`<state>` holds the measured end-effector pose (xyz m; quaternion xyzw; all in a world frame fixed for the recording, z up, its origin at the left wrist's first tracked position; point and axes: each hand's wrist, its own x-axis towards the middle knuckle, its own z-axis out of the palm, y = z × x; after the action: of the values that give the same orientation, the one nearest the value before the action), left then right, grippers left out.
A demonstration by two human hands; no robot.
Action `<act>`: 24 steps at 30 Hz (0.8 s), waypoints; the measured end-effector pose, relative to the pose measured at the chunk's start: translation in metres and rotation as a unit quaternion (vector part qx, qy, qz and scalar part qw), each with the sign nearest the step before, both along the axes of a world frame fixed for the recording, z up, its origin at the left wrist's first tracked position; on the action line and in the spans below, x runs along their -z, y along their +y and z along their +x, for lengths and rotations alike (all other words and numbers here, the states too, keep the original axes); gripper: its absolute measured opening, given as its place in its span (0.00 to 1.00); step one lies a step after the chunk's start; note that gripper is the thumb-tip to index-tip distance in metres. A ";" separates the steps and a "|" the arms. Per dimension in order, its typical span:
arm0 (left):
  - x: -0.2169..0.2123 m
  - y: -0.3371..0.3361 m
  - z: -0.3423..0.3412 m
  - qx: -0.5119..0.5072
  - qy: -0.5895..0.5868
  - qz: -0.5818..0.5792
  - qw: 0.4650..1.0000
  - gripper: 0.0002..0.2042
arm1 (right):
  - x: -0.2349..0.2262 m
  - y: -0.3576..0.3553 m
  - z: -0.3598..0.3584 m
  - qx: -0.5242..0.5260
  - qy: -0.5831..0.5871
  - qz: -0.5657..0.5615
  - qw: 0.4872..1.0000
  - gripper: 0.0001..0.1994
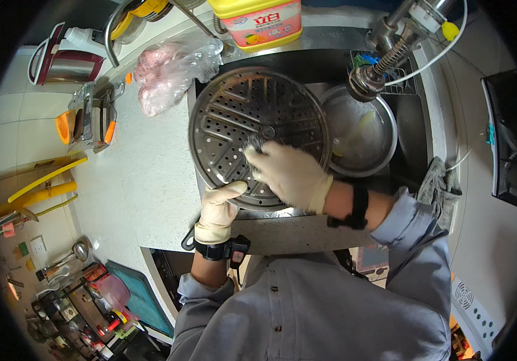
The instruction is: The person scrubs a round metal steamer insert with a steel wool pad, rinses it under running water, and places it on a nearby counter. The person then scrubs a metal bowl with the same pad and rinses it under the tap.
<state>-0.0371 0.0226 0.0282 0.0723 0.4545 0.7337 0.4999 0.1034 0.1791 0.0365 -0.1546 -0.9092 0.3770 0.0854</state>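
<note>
While a black band [358, 207] goes around each wrist, behind the gloved fingers, the left hand [217, 210] grips the near edge of a big round metal plate [264, 111]. Its thumb lies on top of the rim, and I cannot tell just how its other fingers sit, since they are mostly hidden. The right hand [291, 174] is a bit blurry, and its fingers are bent in close around a small gray wiry scrubber [253, 143]. That scrubber is right at the fingertips, over the middle of the plate. The plate has lots of little holes and long ridges, and it spreads out past the fingers of both hands, over the sink [414, 150]. To the right of the right fingers, past the edge of the plate, a round metal bowl [385, 147] sits with something pale yellow in it. Up beyond those fingers, a metal tap [364, 81] hangs over the far side of the bowl. Well ahead of the left fingers, a clear plastic bag [165, 72] with pink lumps in it lies on the pale counter [144, 174]. Farthest ahead of the right fingers is a yellow jug [261, 24] with a pink label.
</note>
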 end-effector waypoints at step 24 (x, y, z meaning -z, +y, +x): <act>0.001 0.006 -0.015 0.033 -0.015 -0.002 0.999 0.15 | -0.002 -0.015 0.067 0.007 -0.051 0.303 0.951 0.20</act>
<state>-0.0516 0.0285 0.0271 0.0749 0.4455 0.7172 0.5306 0.1703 0.1643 0.0388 -0.1472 -0.9827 0.0744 0.0840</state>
